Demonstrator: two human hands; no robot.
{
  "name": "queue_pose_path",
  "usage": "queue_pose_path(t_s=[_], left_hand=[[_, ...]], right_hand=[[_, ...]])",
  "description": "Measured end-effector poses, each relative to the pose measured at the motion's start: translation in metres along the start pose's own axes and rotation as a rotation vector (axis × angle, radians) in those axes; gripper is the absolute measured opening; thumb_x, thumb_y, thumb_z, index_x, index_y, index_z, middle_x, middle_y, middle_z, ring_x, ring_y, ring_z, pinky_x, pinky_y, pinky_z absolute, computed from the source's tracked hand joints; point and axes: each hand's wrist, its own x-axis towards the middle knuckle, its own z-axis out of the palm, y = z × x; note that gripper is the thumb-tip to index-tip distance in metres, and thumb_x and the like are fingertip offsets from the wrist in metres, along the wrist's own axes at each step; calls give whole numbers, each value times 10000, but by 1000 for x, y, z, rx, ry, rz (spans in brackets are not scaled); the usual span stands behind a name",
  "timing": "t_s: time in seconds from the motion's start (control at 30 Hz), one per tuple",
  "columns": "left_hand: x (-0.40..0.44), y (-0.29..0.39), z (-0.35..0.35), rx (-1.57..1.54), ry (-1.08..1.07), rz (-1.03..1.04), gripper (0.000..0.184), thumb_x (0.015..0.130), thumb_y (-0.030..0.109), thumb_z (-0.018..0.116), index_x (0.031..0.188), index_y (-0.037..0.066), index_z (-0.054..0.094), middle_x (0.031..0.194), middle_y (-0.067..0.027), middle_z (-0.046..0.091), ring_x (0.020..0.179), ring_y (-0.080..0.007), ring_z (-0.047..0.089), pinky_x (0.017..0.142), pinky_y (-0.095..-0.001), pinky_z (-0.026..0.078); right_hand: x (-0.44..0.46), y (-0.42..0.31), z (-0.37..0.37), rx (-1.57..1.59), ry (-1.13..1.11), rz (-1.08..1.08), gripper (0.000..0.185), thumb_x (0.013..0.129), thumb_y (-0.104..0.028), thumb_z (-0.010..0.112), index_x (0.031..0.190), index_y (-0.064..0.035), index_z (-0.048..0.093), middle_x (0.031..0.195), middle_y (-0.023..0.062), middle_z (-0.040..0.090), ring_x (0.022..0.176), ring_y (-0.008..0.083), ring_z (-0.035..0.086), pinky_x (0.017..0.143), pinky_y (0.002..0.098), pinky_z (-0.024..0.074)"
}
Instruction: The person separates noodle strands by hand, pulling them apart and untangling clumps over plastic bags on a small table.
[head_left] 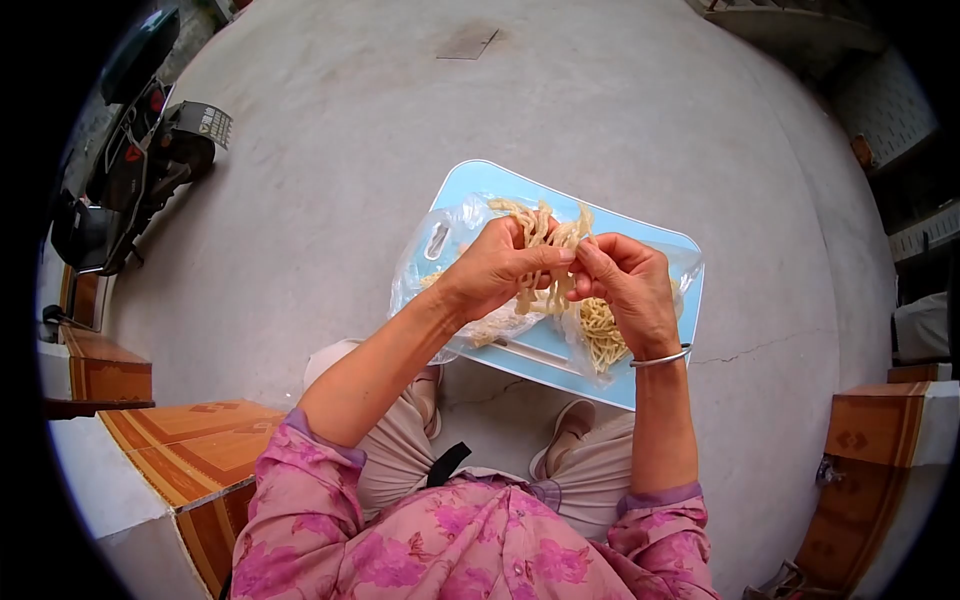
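A grey floor spreads around a person in a pink floral shirt and pale trousers, bent over a light blue table; a scooter stands well apart, at the far left of the view; on the table lie two clear plastic bags, the left bag partly behind the left forearm, the right bag near the right wrist, with a tangle of noodles in it; above the table the left hand and right hand come close together, thumbs and fingers closed on pale, thick strands, some hanging below the fingers; a silver bangle rings the right wrist.
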Motion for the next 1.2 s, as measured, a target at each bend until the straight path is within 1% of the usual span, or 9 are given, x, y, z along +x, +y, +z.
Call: queue_pose_path(t_s=[0.1,0.27,0.4,0.57,0.7,0.77,1.0,1.1,1.2], left_hand=[[1,2,8,-6,116,-1,134,835,123,682,905,31,616,829,-19,628,700,-62,574,588,-207,440],[1,2,1,165,99,7,118,818,92,674,873,38,584,790,-4,593,652,-56,534,558,-213,419],[2,-3,5,181,136,60,123,803,140,690,762,48,620,682,23,567,568,-33,485,490,-202,368],[3,-3,5,229,138,47,77,790,98,645,737,50,615,671,25,555,568,-35,477,495,-207,363],[3,-4,3,241,104,30,41,793,80,606,774,44,597,686,15,554,582,-45,491,513,-199,375],[4,-6,3,204,135,31,59,782,77,611,734,43,607,676,19,553,578,-39,476,498,-210,356],[3,-4,6,241,172,76,69,770,79,617,714,39,613,659,24,541,570,-37,457,487,-213,339],[1,-5,7,332,147,89,46,785,74,604,766,32,610,692,8,568,588,-54,502,512,-209,385],[0,-4,7,305,128,23,49,791,76,595,775,31,606,711,-2,579,586,-61,502,516,-211,390]], right_hand=[[-1,-1,0,-11,10,11,138,877,-99,643,902,37,638,756,53,633,645,92,609,618,235,558],[-3,0,7,-134,70,-26,87,843,-43,650,868,35,624,758,42,624,660,74,600,626,232,561],[-2,4,8,-248,90,-45,84,820,-39,645,816,29,597,727,13,607,653,49,575,594,196,506],[-2,12,5,-489,112,-103,83,780,-39,641,796,11,577,675,-36,564,614,18,506,550,172,414],[0,15,5,-475,108,-148,74,776,-38,626,789,1,564,674,-40,543,602,16,476,549,171,405],[1,15,5,-408,99,-158,70,781,-38,619,791,-2,559,682,-37,540,602,17,472,548,169,402],[-1,8,11,-373,106,-104,97,797,-51,622,811,21,559,717,-2,580,645,46,561,588,194,478],[-1,6,11,-349,120,-78,96,808,-49,612,813,32,562,727,18,593,661,64,589,606,208,513],[0,8,9,-294,130,-54,78,817,-40,593,820,34,566,740,36,600,653,73,595,614,222,534]])
